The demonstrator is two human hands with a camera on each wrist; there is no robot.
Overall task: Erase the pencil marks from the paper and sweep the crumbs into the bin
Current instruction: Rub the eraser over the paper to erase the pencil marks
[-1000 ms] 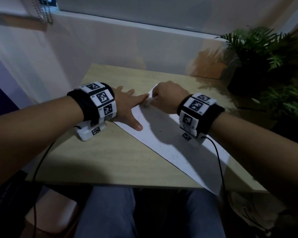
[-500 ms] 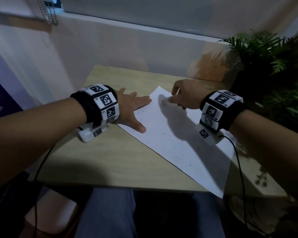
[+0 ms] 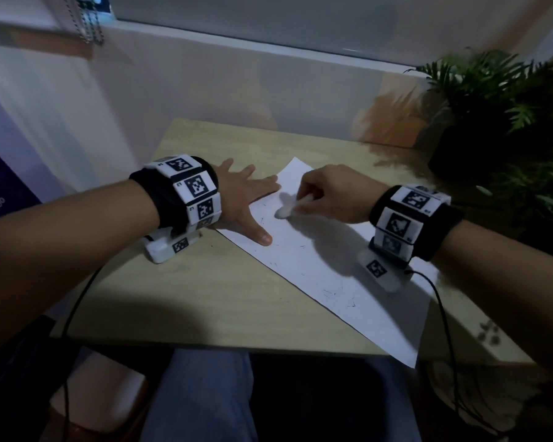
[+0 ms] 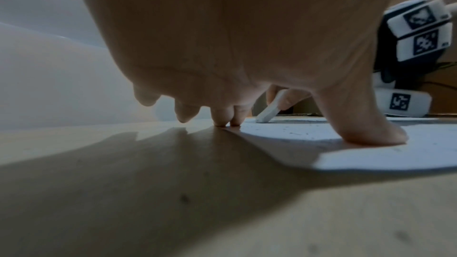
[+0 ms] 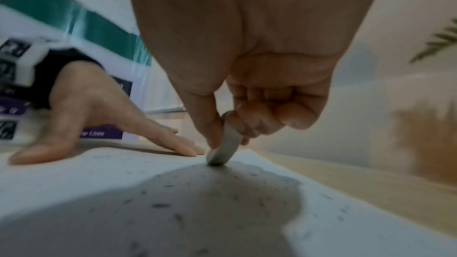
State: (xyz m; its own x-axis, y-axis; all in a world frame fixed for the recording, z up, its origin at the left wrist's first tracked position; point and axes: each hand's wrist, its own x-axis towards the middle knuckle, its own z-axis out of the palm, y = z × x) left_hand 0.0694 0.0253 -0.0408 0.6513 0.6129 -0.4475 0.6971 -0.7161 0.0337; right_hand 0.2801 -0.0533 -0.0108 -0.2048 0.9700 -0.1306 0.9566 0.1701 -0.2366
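Head view: the left hand [image 3: 240, 199] lies flat with fingers spread and straight, thumb and fingertips pressing the near-left edge of the paper [image 3: 326, 269] onto the worktop [image 3: 205, 298]. The right hand [image 3: 336, 194] pinches a white eraser [image 3: 288, 208], whose tip touches the paper just right of the left fingertips. Small dark crumbs [image 3: 328, 293] are scattered over the sheet, nearer the person than both hands. A plant [image 3: 498, 100] stands well beyond the right hand.

Left wrist view: the left hand's thumb [image 4: 371, 132] presses the paper [image 4: 371, 161], while two fingertips [image 4: 220, 118] meet the surface at the sheet's edge. Past them, the eraser [image 4: 268, 112] slants down to the paper.

Right wrist view: thumb and curled fingers [image 5: 249, 124] grip the eraser [image 5: 226, 144], its lower end on the paper [image 5: 74, 179]. The left hand [image 5: 99, 116] lies flat just left of it. Crumbs [image 5: 160, 205] lie below the fingers.
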